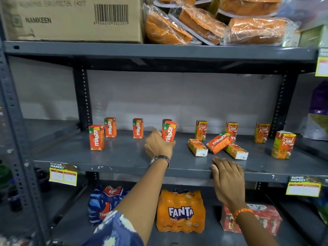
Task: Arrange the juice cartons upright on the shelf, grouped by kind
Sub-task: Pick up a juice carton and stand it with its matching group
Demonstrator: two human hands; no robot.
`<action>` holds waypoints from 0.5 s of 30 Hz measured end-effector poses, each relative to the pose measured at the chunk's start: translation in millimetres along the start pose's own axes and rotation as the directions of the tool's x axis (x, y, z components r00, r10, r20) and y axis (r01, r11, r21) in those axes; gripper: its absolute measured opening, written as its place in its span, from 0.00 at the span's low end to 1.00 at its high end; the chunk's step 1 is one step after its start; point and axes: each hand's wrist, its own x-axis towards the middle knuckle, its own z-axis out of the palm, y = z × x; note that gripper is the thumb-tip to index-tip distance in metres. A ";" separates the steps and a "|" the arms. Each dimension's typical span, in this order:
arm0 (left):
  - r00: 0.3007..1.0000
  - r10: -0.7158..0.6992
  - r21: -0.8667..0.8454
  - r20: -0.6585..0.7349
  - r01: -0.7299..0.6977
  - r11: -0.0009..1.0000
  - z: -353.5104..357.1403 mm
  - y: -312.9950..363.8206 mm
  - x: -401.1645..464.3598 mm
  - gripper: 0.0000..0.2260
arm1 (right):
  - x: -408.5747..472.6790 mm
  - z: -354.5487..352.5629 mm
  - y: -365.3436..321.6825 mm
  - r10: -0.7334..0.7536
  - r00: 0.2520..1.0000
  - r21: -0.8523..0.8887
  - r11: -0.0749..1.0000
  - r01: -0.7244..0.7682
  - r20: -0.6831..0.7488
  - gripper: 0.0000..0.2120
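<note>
Left hand (pixel 158 144) is wrapped around a Maaza carton (pixel 169 131), upright at mid-shelf (pixel 124 157), just ahead of another one. Right hand (pixel 228 178) lies flat and empty on the shelf's front edge. Just beyond it, a tipped Maaza carton (pixel 219 143) leans across two fallen Real cartons (pixel 197 147); other cartons of both kinds stand upright.

A shop: grey metal shelving (pixel 159 54) with "Super Market" price tags (pixel 63 174) and stocked Fanta packs (pixel 180 211).
</note>
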 end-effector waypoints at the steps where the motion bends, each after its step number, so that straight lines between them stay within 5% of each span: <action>1: 0.999 -0.025 0.040 0.034 0.023 0.999 3.5 -0.2 2.5 0.27 | -0.2 0.2 0.4 -0.003 1.000 0.000 1.000 0.003 -0.003 0.22; 7: 0.977 -0.150 0.152 0.153 0.127 0.980 19.9 -6.7 10.1 0.33 | 1.4 4.5 3.9 -0.018 1.000 -0.013 1.000 0.018 -0.002 0.22; 15: 0.966 -0.105 0.109 0.236 0.081 0.991 16.6 -20.1 16.5 0.30 | 2.1 2.9 6.4 0.007 0.999 0.005 1.000 -0.007 0.038 0.25</action>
